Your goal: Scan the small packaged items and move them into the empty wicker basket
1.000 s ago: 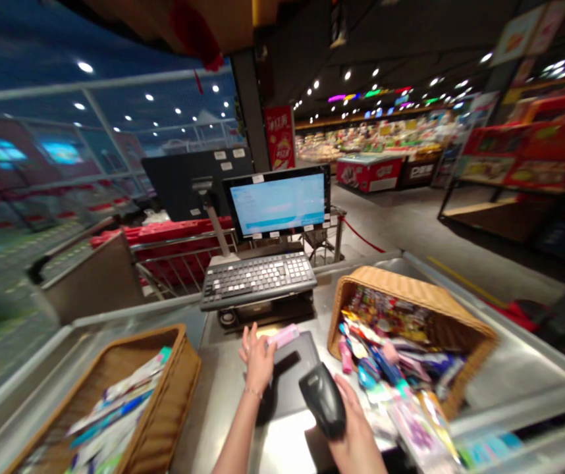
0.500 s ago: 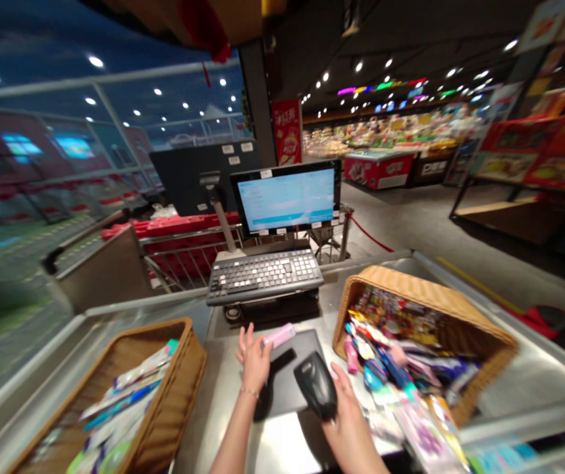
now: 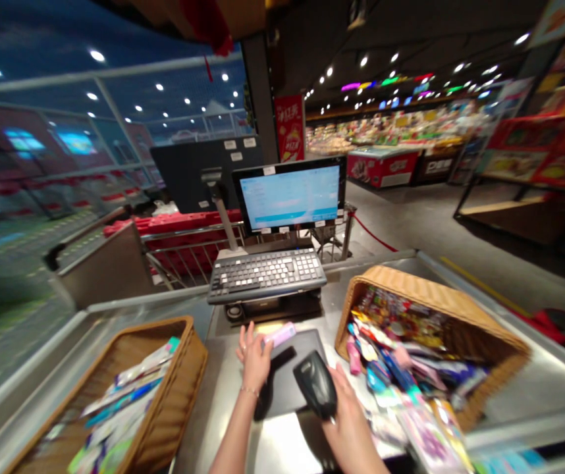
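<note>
My left hand (image 3: pixel 255 359) pinches a small pink package (image 3: pixel 280 334) between its fingers, above a black scanning pad (image 3: pixel 295 368) on the steel counter. My right hand (image 3: pixel 349 428) is shut on a black handheld barcode scanner (image 3: pixel 315 384), whose head points up and left toward the pink package. To the right, a tilted wicker basket (image 3: pixel 411 293) is heaped with colourful small packaged goods (image 3: pixel 396 349). Some of these spill toward my right hand. A second wicker basket (image 3: pixel 176 375) at lower left holds flat wrapped items (image 3: pixel 124 401).
A black keyboard (image 3: pixel 267 275) and a till monitor (image 3: pixel 290 196) stand just beyond my hands. Behind them is a red and steel trolley rack (image 3: pixel 188 247). Glass railing runs along the left, and shop aisles with freezers (image 3: pixel 384 168) lie to the far right.
The scanner in my right hand has moved slightly up and left, closer to the pink package. The whole scene has drifted a little right in the picture.
</note>
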